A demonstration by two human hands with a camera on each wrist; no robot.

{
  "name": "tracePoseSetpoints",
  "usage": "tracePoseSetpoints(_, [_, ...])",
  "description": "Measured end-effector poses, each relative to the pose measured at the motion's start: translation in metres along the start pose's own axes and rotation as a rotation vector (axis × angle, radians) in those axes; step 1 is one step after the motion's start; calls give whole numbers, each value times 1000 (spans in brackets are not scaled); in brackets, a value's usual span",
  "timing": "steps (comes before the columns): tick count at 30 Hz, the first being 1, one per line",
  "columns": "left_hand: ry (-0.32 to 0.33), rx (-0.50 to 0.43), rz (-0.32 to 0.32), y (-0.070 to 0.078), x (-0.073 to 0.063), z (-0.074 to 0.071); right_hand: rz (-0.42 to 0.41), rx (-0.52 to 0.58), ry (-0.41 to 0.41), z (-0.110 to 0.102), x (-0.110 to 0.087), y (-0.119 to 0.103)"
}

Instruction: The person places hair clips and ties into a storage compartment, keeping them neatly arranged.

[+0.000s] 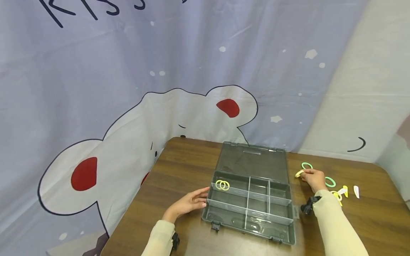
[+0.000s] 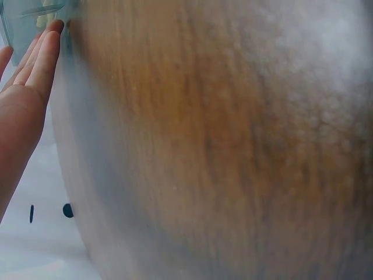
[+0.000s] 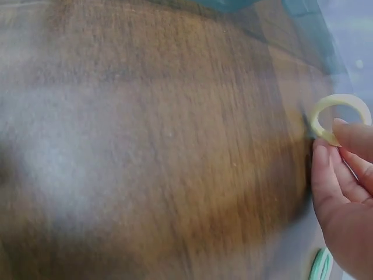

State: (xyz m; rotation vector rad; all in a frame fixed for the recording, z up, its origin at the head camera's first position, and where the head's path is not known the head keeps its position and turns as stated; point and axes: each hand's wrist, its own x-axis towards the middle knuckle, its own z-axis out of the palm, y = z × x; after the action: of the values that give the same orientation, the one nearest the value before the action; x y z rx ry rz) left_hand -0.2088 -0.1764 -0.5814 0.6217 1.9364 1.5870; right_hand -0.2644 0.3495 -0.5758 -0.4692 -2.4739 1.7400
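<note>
My right hand [image 1: 315, 179] pinches a pale yellow ring [image 3: 315, 119] between thumb and fingers, to the right of the open box. The fingers of my left hand [image 1: 189, 203] are extended at the left side of the grey translucent compartment box [image 1: 229, 222], fingertips right at its wall. Two yellow rings [image 1: 222, 185] overlap each other in the box's back left compartment. Close by my right hand lie a green ring [image 1: 306, 163] behind it and another green ring [image 1: 330, 182] to its right.
Beside my right forearm lie yellow rings [image 1: 337, 195], a yellow and white clip [image 1: 344, 191] and a white clip [image 1: 356, 192]. The box's lid [image 1: 253, 163] is folded back on the wooden table [image 1: 189, 160]. A printed cloth [image 1: 179, 53] hangs behind the table.
</note>
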Motion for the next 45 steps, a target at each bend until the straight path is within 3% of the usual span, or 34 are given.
tracePoseSetpoints(4, [13,-8,-17,-1,0,1,29,90,-44,-3,0,-2])
tracePoseSetpoints(9, [18,-21,-31,-1,0,2,39,105,-51,-10,-1,-3])
tracePoseSetpoints(18, [24,-18,-31,-2,0,3,-4,40,-55,-22,-8,-13])
tracePoseSetpoints(29, [28,-14,-28,-2,1,5,-138,2,-34,-28,-17,-34])
tracePoseSetpoints(38, [20,-11,-31,-2,0,3,-230,67,-33,-5,-34,-67])
tracePoseSetpoints(45, [16,-7,-9,-3,2,1,-208,220,-97,30,-49,-88])
